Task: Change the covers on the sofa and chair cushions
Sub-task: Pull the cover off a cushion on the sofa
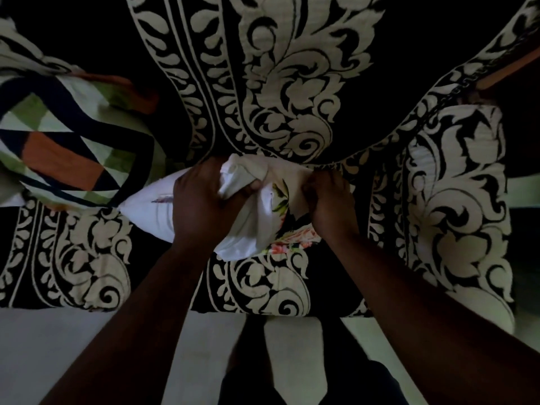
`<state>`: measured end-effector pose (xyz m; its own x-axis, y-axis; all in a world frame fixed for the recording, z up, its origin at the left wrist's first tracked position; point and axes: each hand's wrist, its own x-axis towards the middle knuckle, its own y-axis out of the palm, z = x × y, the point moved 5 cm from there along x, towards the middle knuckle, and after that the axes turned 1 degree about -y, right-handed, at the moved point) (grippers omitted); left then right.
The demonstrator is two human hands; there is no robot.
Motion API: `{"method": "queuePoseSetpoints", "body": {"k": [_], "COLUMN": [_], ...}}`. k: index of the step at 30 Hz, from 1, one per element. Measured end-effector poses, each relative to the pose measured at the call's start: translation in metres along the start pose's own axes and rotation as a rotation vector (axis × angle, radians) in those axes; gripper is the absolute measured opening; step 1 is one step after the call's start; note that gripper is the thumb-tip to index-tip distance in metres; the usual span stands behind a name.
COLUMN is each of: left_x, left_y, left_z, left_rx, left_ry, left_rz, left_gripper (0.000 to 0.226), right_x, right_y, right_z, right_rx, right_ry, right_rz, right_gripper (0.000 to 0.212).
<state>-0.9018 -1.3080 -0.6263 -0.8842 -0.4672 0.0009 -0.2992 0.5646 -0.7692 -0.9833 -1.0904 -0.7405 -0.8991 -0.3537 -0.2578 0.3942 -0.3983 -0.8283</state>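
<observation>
Item: white cushion (146, 211), centre of frame, lying on the seat of a black-and-cream patterned sofa (292, 83). Cover (280, 229): white cloth with floral print, bunched over the cushion's right end, only partly on. Left hand (201, 206): fingers curled round a gathered fold of white cloth. Right hand (330, 200): fingers curled at the cover's upper right edge, against the sofa back; exact hold too dark to tell. Second cushion (64, 150), geometric green, orange and navy, centre left. Handling, as judged: light, soft, compressible; cloth limp and likely to snag on corners. Best gripped at the opening's hem, both sides.
</observation>
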Motion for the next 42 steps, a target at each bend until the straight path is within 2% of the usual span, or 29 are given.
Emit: {"method": "queuePoseSetpoints", "body": {"k": [3, 5, 9, 12, 15, 18, 20, 22, 23, 25, 27, 29, 31, 32, 33, 35, 36, 37, 39, 42], "left_x": [-0.014, -0.024, -0.035, -0.041, -0.053, -0.068, -0.076, -0.079, -0.078, -0.069, -0.052, -0.030, -0.008, 0.003, 0.012, 0.027, 0.032, 0.037, 0.044, 0.042], "left_y": [-0.008, -0.012, -0.016, -0.021, -0.036, -0.053, -0.063, -0.069, -0.069, -0.061, -0.056, -0.049, -0.040, -0.034, -0.027, -0.009, -0.001, 0.007, 0.020, 0.027], "left_z": [0.005, 0.005, -0.019, -0.020, -0.015, -0.008, 0.003, 0.010, 0.013, 0.017, 0.019, 0.027, 0.031, 0.027, 0.020, 0.001, -0.006, -0.010, -0.006, 0.029], "left_rx": [-0.103, -0.180, -0.233, -0.219, -0.207, -0.200, -0.224, -0.181, -0.152, -0.158, -0.189, -0.249, -0.284, -0.270, -0.242, -0.197, -0.181, -0.153, -0.019, 0.264], "left_ry": [-0.095, -0.150, -0.134, -0.137, -0.106, -0.033, -0.027, -0.030, -0.053, -0.162, -0.197, -0.207, -0.177, -0.125, -0.047, 0.108, 0.160, 0.205, 0.281, 0.233], "left_rz": [-0.073, -0.080, -0.065, -0.072, -0.072, -0.079, -0.115, -0.150, -0.155, -0.133, -0.133, -0.090, 0.000, 0.045, 0.089, 0.184, 0.226, 0.259, 0.306, 0.357], "left_gripper": [0.024, 0.026, 0.032, 0.035, 0.038, 0.035, 0.022, 0.022, 0.027, 0.049, 0.063, 0.085, 0.098, 0.099, 0.097, 0.091, 0.088, 0.088, 0.090, 0.101], "right_x": [-0.008, -0.012, -0.014, -0.020, -0.023, -0.012, 0.002, 0.008, 0.009, 0.003, -0.002, -0.008, -0.015, -0.018, -0.018, -0.010, -0.003, 0.003, 0.014, 0.027], "right_y": [0.001, 0.000, 0.005, -0.008, -0.015, -0.016, -0.009, -0.002, 0.002, 0.008, 0.005, -0.010, -0.034, -0.041, -0.045, -0.042, -0.038, -0.034, -0.030, -0.032], "right_z": [0.001, -0.002, -0.022, -0.038, -0.048, -0.061, -0.085, -0.107, -0.112, -0.106, -0.086, -0.052, 0.000, 0.026, 0.053, 0.091, 0.098, 0.099, 0.087, 0.048], "right_rx": [0.021, -0.005, -0.124, -0.207, -0.316, -0.322, -0.312, -0.267, -0.222, -0.196, -0.191, -0.007, 0.228, 0.339, 0.421, 0.458, 0.398, 0.321, 0.202, 0.197], "right_ry": [-0.019, -0.060, -0.089, -0.104, -0.137, -0.088, 0.067, 0.233, 0.244, 0.213, 0.205, 0.138, -0.067, -0.187, -0.286, -0.354, -0.345, -0.317, -0.222, 0.021], "right_rz": [-0.059, -0.118, -0.089, -0.130, -0.058, -0.006, 0.081, 0.221, 0.254, 0.283, 0.207, -0.008, -0.257, -0.282, -0.231, -0.068, -0.055, -0.087, -0.159, -0.142], "right_gripper": [0.034, 0.030, 0.044, 0.036, 0.040, 0.046, 0.045, 0.051, 0.056, 0.051, 0.038, 0.029, 0.028, 0.033, 0.048, 0.091, 0.105, 0.111, 0.105, 0.104]}}
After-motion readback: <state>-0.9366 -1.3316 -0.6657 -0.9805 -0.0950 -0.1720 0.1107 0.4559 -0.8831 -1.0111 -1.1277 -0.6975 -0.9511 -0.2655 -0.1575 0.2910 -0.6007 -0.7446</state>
